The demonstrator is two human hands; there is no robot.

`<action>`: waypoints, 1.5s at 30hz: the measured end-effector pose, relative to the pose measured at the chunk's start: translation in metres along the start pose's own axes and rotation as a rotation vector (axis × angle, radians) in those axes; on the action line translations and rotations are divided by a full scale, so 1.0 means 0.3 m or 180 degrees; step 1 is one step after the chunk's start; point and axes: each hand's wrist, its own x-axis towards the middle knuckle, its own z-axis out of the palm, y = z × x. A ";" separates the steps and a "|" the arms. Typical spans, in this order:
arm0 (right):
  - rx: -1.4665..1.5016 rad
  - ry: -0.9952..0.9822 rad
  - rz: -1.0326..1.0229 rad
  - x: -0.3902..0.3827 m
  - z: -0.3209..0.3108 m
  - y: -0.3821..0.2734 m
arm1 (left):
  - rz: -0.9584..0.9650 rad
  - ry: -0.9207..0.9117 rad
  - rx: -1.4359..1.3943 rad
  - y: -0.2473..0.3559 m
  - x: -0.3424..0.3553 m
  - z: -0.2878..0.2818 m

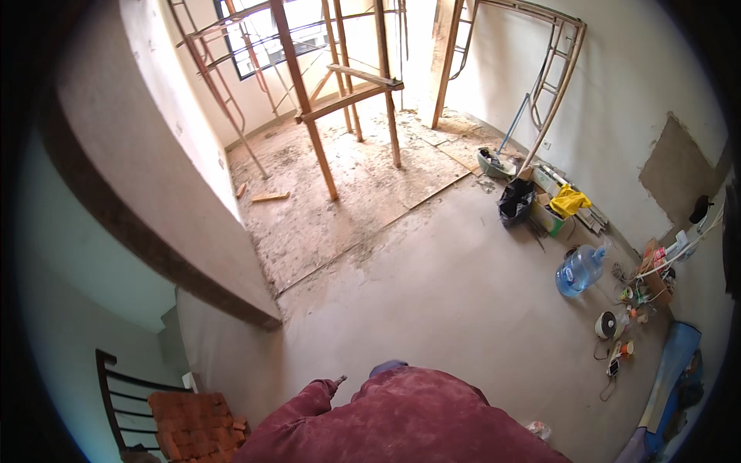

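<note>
My left arm, in a dusty maroon sleeve, comes up from the lower edge. Only a small part of my left hand (340, 380) shows past the cuff, over the smooth grey floor (432, 309). Most of its fingers are hidden, and I cannot make out anything in them. The maroon garment (417, 420) on my body fills the bottom middle. Just beyond it a rounded purple-grey cloth shape (386, 366) shows. My right hand is out of sight. Nearest to the left hand, at the lower left, is a stack of red bricks (197, 424).
A dark slatted rack (127, 393) stands by the bricks. Wooden posts (305, 100) and scaffold frames (567, 85) rise from the rough far floor. Along the right lie a black bag (515, 202), a blue water bottle (579, 272), cables and a blue roll (671, 363). A wall end (185, 231) juts in left.
</note>
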 end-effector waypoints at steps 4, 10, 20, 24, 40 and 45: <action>0.0425 0.0766 -0.0393 0.223 -0.496 -0.373 | 0.0182 0.0035 -0.0182 0.360 0.067 -0.031; 0.2313 0.1638 -0.1295 0.179 -1.046 -0.926 | 0.0242 0.0022 -0.0155 0.899 0.247 -0.099; 0.1749 0.0055 -0.0548 0.396 -1.134 -1.290 | 0.0304 0.0059 0.0098 1.881 0.474 -0.471; 0.1411 -0.0011 -0.0443 0.547 -1.376 -1.550 | 0.0368 0.0085 0.0107 2.278 0.584 -0.589; 0.1571 0.2202 -0.1731 1.226 -2.854 -2.520 | 0.0735 0.0298 -0.0248 3.735 0.810 -0.725; 0.3408 0.2111 -0.2982 0.568 -3.336 -3.134 | 0.0837 0.0530 -0.0641 4.148 0.906 -0.762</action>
